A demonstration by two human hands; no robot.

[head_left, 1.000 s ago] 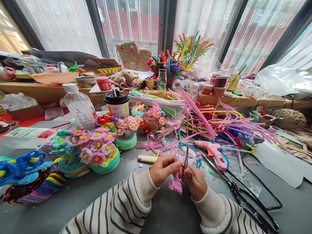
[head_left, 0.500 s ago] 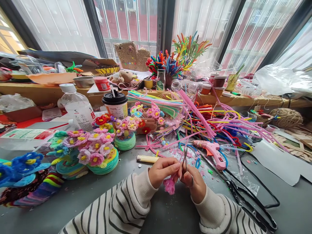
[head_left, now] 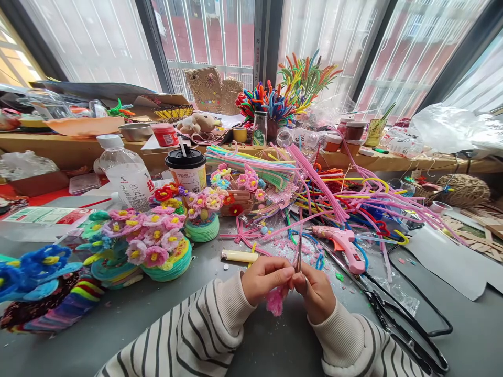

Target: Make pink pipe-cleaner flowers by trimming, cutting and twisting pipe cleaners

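My left hand (head_left: 270, 277) is closed on a fluffy pink pipe-cleaner flower (head_left: 274, 302), whose petals hang below the fingers. Close against it, my right hand (head_left: 316, 293) grips a small pair of scissors (head_left: 299, 252) with the blades pointing up and away from me. The blades look nearly together beside the left fingertips. Whether they touch the flower's stem is hidden by the fingers. Pink fuzz clippings (head_left: 281, 250) lie scattered on the table just beyond both hands.
A pink glue gun (head_left: 346, 248) with a black cord lies right of my hands. A cream-coloured lighter (head_left: 239, 256) is to the left. Finished flower pots (head_left: 167, 262) stand further left, with a lidded cup (head_left: 188, 173) behind. Pipe cleaners (head_left: 320, 183) are heaped at the back.
The scissor blades stood apart before and are now nearly together. Both hands have shifted very slightly to the right, and the pink flower has moved with them.
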